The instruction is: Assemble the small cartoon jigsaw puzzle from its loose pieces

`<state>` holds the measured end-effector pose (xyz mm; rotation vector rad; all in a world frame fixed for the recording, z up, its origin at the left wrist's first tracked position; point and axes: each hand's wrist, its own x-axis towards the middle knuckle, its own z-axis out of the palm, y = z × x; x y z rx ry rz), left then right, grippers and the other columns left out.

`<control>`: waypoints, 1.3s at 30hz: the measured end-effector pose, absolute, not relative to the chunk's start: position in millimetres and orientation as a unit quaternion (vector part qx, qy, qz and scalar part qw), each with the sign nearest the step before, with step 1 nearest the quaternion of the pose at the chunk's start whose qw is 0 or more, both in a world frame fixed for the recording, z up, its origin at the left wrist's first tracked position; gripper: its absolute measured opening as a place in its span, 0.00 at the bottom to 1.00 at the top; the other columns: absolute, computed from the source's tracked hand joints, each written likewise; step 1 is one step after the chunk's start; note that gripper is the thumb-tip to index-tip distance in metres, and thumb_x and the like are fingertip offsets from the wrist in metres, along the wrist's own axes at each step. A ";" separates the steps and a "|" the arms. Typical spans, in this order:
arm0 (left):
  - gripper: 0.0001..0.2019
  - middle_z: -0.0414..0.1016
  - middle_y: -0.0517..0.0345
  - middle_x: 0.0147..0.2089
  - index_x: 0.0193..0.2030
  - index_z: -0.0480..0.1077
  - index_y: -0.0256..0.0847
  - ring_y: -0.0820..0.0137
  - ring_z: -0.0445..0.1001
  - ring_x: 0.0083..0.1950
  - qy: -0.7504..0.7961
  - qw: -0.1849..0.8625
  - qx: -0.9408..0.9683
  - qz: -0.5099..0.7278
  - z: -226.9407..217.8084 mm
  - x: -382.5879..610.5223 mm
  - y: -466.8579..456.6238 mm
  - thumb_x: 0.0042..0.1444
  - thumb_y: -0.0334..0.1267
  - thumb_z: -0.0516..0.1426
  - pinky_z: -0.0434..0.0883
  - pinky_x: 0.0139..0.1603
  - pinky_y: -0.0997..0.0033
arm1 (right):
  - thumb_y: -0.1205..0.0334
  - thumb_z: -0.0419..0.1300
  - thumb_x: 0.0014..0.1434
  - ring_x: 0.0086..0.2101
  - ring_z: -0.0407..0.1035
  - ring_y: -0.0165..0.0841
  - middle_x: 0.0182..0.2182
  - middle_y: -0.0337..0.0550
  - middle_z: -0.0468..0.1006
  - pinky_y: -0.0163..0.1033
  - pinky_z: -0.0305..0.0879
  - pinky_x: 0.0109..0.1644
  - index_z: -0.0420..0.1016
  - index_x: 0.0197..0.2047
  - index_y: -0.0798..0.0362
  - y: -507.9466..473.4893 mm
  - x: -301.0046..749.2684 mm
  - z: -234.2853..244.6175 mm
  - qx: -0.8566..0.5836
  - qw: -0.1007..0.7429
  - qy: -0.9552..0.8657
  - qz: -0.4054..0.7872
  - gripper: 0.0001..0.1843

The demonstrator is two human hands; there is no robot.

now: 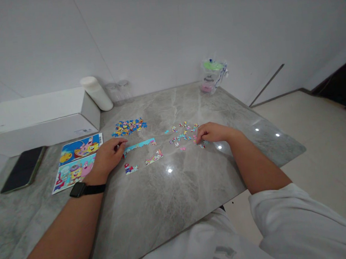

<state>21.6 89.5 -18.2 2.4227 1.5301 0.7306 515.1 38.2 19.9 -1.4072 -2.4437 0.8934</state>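
My left hand (110, 154), a watch on its wrist, rests on the table with loosely curled fingers, thumb and index slightly apart, and nothing visible between them. Beside its fingertips is the left end of a joined strip of light-blue jigsaw puzzle pieces (141, 145). Two smaller joined sections lie nearer me, one with red and blue (131, 168) and one whitish with pink (154, 157). Over on the right, my right hand (212, 132) reaches down into scattered loose puzzle pieces (184, 136). Its fingertips are pinched at a small piece, partly hidden by the fingers.
A heap of mostly blue and yellow pieces (129, 126) lies farther back. Left of my hand are a printed picture sheet (80, 150) and a phone (23, 169). Along the wall stand a white box (40, 116), a white bottle (96, 93), glasses (119, 92) and a bagged cup (213, 76).
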 end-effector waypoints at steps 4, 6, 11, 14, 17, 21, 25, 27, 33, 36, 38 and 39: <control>0.18 0.83 0.50 0.50 0.51 0.79 0.44 0.58 0.79 0.49 0.516 0.091 0.816 0.244 -16.6 22.1 88.4 0.68 0.48 0.52 0.73 0.52 0.59 | 0.73 0.59 0.54 0.41 0.81 0.35 0.39 0.38 0.88 0.37 0.73 0.50 0.89 0.37 0.46 38.8 523.8 22.2 -0.506 0.105 -0.814 0.265 0.18; 0.18 0.83 0.50 0.50 0.51 0.79 0.44 0.58 0.79 0.49 0.515 0.090 0.818 0.242 -16.1 22.3 87.7 0.68 0.48 0.52 0.73 0.52 0.60 | 0.72 0.61 0.54 0.40 0.81 0.36 0.39 0.39 0.88 0.38 0.73 0.48 0.89 0.37 0.45 40.1 531.9 21.2 -0.545 0.088 -0.798 0.242 0.17; 0.18 0.83 0.50 0.51 0.51 0.79 0.44 0.59 0.79 0.49 0.514 0.090 0.816 0.248 -16.3 22.4 87.4 0.68 0.48 0.51 0.74 0.53 0.60 | 0.69 0.64 0.54 0.37 0.79 0.36 0.38 0.39 0.88 0.37 0.70 0.41 0.87 0.41 0.46 40.7 540.6 17.1 -0.567 0.044 -0.781 0.256 0.14; 0.18 0.83 0.50 0.51 0.51 0.79 0.44 0.58 0.79 0.50 0.514 0.093 0.816 0.248 -16.4 22.2 88.1 0.68 0.48 0.51 0.74 0.54 0.60 | 0.64 0.65 0.55 0.35 0.77 0.35 0.34 0.39 0.86 0.36 0.67 0.38 0.85 0.40 0.48 37.1 533.7 21.6 -0.571 0.025 -0.777 0.262 0.09; 0.19 0.83 0.50 0.51 0.51 0.79 0.43 0.58 0.79 0.49 0.520 0.094 0.814 0.241 -16.9 21.8 89.0 0.68 0.48 0.51 0.74 0.53 0.59 | 0.59 0.67 0.56 0.35 0.76 0.35 0.35 0.40 0.85 0.37 0.66 0.39 0.83 0.39 0.49 31.1 521.1 30.0 -0.570 0.004 -0.774 0.277 0.07; 0.19 0.84 0.49 0.51 0.51 0.80 0.42 0.57 0.79 0.51 0.522 0.089 0.814 0.239 -18.1 21.1 89.6 0.67 0.48 0.52 0.74 0.55 0.59 | 0.57 0.69 0.56 0.36 0.76 0.36 0.36 0.42 0.84 0.37 0.63 0.38 0.82 0.38 0.50 23.4 504.0 36.2 -0.573 -0.038 -0.768 0.283 0.08; 0.19 0.84 0.50 0.51 0.52 0.80 0.43 0.57 0.80 0.50 0.519 0.091 0.814 0.246 -18.8 20.6 89.6 0.68 0.48 0.52 0.74 0.53 0.59 | 0.63 0.67 0.54 0.35 0.74 0.36 0.35 0.42 0.83 0.38 0.61 0.37 0.82 0.38 0.50 19.6 493.8 35.5 -0.558 -0.066 -0.782 0.269 0.06; 0.19 0.84 0.50 0.51 0.51 0.80 0.42 0.57 0.80 0.50 0.516 0.090 0.815 0.249 -19.0 20.7 89.8 0.68 0.48 0.52 0.74 0.53 0.59 | 0.65 0.66 0.54 0.34 0.73 0.35 0.34 0.41 0.83 0.38 0.60 0.37 0.82 0.37 0.50 18.6 491.0 35.1 -0.540 -0.072 -0.793 0.274 0.07; 0.19 0.84 0.49 0.52 0.52 0.80 0.42 0.57 0.80 0.52 0.511 0.087 0.816 0.256 -19.7 21.8 89.6 0.68 0.46 0.52 0.74 0.55 0.59 | 0.67 0.64 0.52 0.33 0.70 0.34 0.32 0.41 0.79 0.37 0.59 0.37 0.78 0.32 0.51 15.6 490.1 36.3 -0.509 -0.050 -0.813 0.277 0.02; 0.18 0.84 0.49 0.51 0.52 0.80 0.42 0.58 0.80 0.51 0.508 0.089 0.815 0.263 -20.4 22.2 89.6 0.69 0.46 0.52 0.74 0.55 0.59 | 0.63 0.64 0.54 0.32 0.69 0.34 0.31 0.41 0.79 0.38 0.59 0.37 0.76 0.33 0.50 16.3 494.9 38.8 -0.525 -0.013 -0.795 0.304 0.02; 0.18 0.84 0.49 0.50 0.52 0.80 0.42 0.58 0.80 0.49 0.505 0.092 0.816 0.267 -20.7 22.4 89.8 0.69 0.45 0.52 0.74 0.55 0.59 | 0.59 0.65 0.55 0.33 0.70 0.34 0.32 0.41 0.79 0.38 0.61 0.38 0.78 0.37 0.50 18.2 497.5 40.8 -0.531 0.037 -0.780 0.330 0.07; 0.17 0.84 0.49 0.50 0.52 0.80 0.42 0.58 0.80 0.49 0.503 0.095 0.816 0.269 -20.6 22.6 89.8 0.69 0.45 0.53 0.74 0.54 0.59 | 0.56 0.65 0.55 0.34 0.70 0.35 0.33 0.41 0.79 0.39 0.63 0.39 0.78 0.39 0.51 19.5 497.7 41.8 -0.531 0.067 -0.771 0.345 0.10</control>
